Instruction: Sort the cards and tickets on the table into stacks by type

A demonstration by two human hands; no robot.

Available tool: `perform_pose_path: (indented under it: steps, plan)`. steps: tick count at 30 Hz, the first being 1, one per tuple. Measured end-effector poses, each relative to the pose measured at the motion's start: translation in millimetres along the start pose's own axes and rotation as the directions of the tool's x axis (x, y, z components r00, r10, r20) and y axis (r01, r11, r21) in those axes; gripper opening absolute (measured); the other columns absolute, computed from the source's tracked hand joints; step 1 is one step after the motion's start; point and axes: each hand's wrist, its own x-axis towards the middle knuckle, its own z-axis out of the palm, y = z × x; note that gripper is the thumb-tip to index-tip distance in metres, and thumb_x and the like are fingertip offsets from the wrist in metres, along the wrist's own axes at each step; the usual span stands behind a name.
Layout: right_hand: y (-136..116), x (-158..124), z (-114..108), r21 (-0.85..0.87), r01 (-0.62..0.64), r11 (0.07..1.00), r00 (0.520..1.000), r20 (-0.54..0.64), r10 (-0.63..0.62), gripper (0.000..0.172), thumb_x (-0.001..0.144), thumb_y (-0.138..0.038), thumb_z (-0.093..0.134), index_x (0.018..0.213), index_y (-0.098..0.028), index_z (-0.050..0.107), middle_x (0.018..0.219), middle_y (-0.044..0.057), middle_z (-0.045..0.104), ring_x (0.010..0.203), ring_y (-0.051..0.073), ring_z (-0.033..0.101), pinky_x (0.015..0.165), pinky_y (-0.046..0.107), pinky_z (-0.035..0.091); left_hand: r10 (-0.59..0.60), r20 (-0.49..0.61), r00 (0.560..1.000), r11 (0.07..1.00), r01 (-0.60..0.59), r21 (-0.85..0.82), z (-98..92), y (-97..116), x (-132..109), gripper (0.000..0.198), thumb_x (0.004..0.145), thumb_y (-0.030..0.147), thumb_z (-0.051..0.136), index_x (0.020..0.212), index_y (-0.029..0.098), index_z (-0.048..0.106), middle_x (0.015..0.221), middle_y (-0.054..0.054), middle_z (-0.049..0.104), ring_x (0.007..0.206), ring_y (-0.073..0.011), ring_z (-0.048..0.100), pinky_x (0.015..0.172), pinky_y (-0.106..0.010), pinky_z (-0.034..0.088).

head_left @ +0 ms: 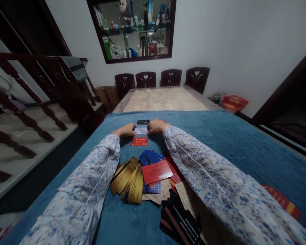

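Observation:
Both my arms in flowered sleeves reach forward over a blue cloth (219,136) on the table. My left hand (124,130) and my right hand (156,126) lie on either side of a pale card (141,130), with their fingers curled against its ends. A black card (143,122) lies just beyond it and a red card (139,141) just in front, forming a column. Close to me sits a loose pile of cards (145,180): gold, blue, red, beige and black ones overlapping.
Beyond the cloth is the bare marble tabletop (163,98) with several dark chairs (170,77) at its far end. A wooden stair railing (28,95) runs along the left. More red cards (283,200) lie at the right edge. A wall cabinet (135,30) hangs behind.

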Motion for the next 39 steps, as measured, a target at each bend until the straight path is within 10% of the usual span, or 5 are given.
perform_pose_path:
  steps: [23,39]
  plan:
    - [-1.6,-16.8,-0.4,-0.138,0.039,0.99,0.989,-0.135,-0.058,0.046,0.092,-0.042,0.058,0.127,-0.016,0.071,0.133,0.021,0.066,0.127,0.039,0.05,0.099,0.05,0.044,-0.066,-0.146,0.987,0.971,0.097,0.217,-0.1,21.0,-40.3,0.042,0.09,0.03,0.06,0.131,0.023,0.067,0.137,-0.015,0.061,0.131,-0.035,0.055,0.105,-0.048,0.049]
    - [-3.6,-86.1,-4.0,-0.089,0.111,0.99,0.981,-0.148,-0.123,0.037,0.094,-0.034,0.062,0.127,-0.022,0.072,0.132,0.016,0.066,0.125,0.035,0.049,0.097,0.046,0.04,0.081,-0.238,0.968,0.987,-0.044,0.155,14.2,60.0,-102.5,0.039,0.094,0.029,0.054,0.13,0.021,0.067,0.13,-0.016,0.057,0.124,-0.0335,0.051,0.1,-0.051,0.042]
